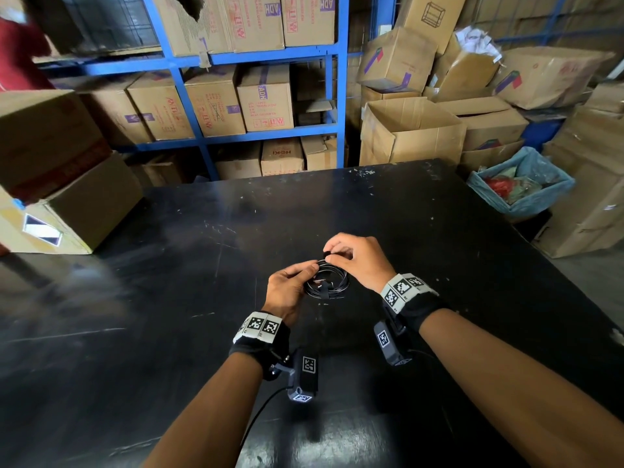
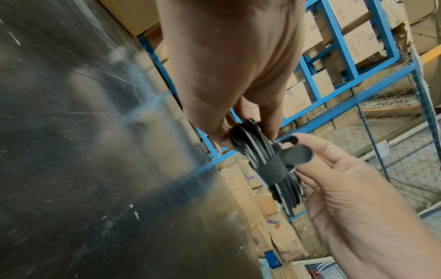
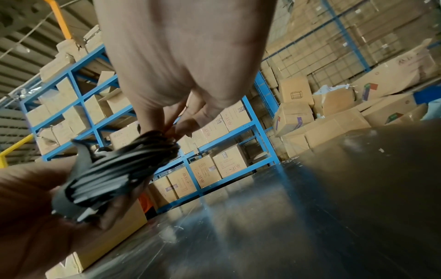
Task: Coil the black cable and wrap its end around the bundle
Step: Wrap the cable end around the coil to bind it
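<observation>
Both hands (image 1: pixel 290 288) (image 1: pixel 358 258) pinch coiled black cable (image 1: pixel 332 285) (strap (image 2: pixel 272 169) clear only from left wrist)

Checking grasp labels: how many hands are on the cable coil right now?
2. The left hand grips the near-left side of the black cable coil; the right hand pinches its far edge. Both hold it above the black table.

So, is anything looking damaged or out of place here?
On the black cable coil, the strap tail sticks out loose. One shelf box has a torn hole; floor boxes are piled askew.
</observation>
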